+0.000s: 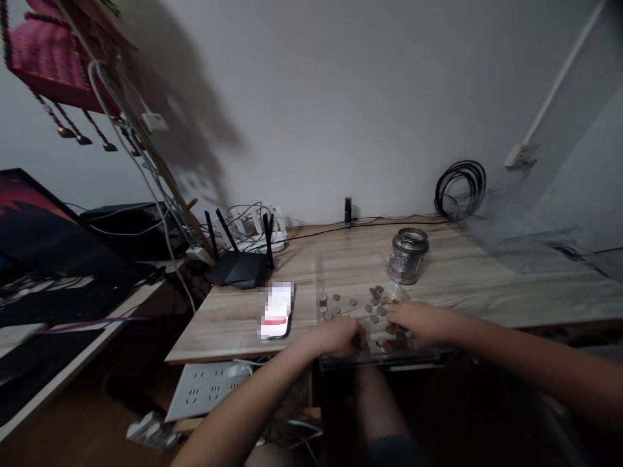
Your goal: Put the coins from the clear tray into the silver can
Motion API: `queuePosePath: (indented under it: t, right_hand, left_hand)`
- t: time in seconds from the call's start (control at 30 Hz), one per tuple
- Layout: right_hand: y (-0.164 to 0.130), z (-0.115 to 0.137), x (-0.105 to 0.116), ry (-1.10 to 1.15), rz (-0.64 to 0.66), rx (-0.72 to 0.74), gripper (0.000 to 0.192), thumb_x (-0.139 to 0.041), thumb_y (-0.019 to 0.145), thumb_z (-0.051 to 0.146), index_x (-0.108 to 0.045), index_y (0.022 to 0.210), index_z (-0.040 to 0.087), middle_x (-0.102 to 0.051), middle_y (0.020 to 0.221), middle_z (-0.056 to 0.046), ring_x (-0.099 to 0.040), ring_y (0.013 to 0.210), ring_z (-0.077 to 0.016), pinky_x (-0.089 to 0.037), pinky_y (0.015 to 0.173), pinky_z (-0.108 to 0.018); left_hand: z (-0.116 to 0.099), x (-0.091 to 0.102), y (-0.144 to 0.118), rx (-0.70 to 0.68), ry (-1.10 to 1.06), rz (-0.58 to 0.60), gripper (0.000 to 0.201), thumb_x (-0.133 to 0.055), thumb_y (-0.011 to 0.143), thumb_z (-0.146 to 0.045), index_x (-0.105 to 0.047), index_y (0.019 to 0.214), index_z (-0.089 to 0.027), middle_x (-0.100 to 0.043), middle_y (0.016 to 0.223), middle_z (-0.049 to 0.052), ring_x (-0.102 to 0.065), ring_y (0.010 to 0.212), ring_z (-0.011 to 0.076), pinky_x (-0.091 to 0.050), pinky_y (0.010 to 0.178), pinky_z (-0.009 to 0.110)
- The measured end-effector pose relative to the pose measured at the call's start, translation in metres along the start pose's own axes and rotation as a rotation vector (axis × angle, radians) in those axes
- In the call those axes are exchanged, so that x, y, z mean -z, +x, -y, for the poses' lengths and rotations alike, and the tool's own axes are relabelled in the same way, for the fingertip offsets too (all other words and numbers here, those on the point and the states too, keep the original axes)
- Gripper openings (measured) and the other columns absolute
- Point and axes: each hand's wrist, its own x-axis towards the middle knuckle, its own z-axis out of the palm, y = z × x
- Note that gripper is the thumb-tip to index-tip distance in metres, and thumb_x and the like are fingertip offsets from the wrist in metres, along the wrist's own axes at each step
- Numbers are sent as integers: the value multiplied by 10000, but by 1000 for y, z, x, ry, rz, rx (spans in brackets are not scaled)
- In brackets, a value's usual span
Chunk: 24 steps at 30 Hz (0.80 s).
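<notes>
Many small coins (376, 297), silver and gold-coloured, lie scattered near the front edge of the wooden tabletop, on or under what looks like clear plastic. My left hand (343, 335) is at the left of the nearest coins, its fingers curled in; whatever they pinch is too small or hidden to make out. Over the coins on the right reaches my right hand (413, 322), fingers bent down and partly hidden. More coins (389, 338) show between the two hands. Behind them stands a round, patterned jar (409, 256) with a grey metallic rim, upright.
A lit phone (277, 311) lies left of the coins, beside a black router (238, 267) with upright antennas. A small dark bottle (348, 212) stands by the wall. Coiled black cable (460, 189) leans at the back right. A power strip (207, 389) sits below the table edge.
</notes>
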Motion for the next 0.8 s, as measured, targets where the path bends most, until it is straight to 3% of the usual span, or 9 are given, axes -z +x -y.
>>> queuePosePath:
  t: [0.07,0.27,0.47,0.63,0.7,0.8]
  right_hand:
    - [-3,1,1,-58,0,-32,348,-606,541,148,-620,888,155,-610,901,-93,-549,803,-218,-376,641,-275]
    - [-1,6,8,-163,138,-118,214,-639,489,86,-634,697,137,-616,809,-97,-558,762,-228,-377,627,-285]
    - [8,3,8,-105,97,-156,503,-690,420,97,-605,912,154,-624,891,-97,-567,796,-242,-386,614,-277]
    - [11,5,10,-131,172,-175,240,-667,412,57,-643,625,164,-614,625,-46,-569,650,-217,-369,578,-280]
    - [11,7,9,-152,180,-187,234,-648,421,38,-656,615,168,-612,598,-38,-561,609,-196,-356,557,-269]
    - [12,6,3,-202,192,-173,187,-589,515,63,-680,662,134,-634,624,-83,-555,569,-188,-334,512,-265]
  left_hand:
    - [2,2,-1,8,-12,28,247,-522,622,-108,-634,832,-174,-631,727,4,-506,588,89,-361,523,167]
    - [16,1,2,-31,-8,37,198,-571,589,-151,-640,774,-164,-616,679,-2,-486,565,88,-343,513,173]
    - [24,-4,5,-89,-54,20,210,-571,588,-139,-642,781,-180,-592,648,-27,-474,553,77,-324,505,168]
    - [23,-4,7,-100,-149,39,236,-574,581,-101,-644,796,-168,-579,625,-28,-478,544,78,-320,490,166]
    - [23,-4,10,-83,-240,24,224,-581,586,-91,-636,793,-157,-561,603,-33,-473,531,74,-320,486,167]
    - [21,-5,17,-18,-467,-101,117,-588,610,-96,-594,722,-131,-510,555,-46,-452,502,64,-332,489,173]
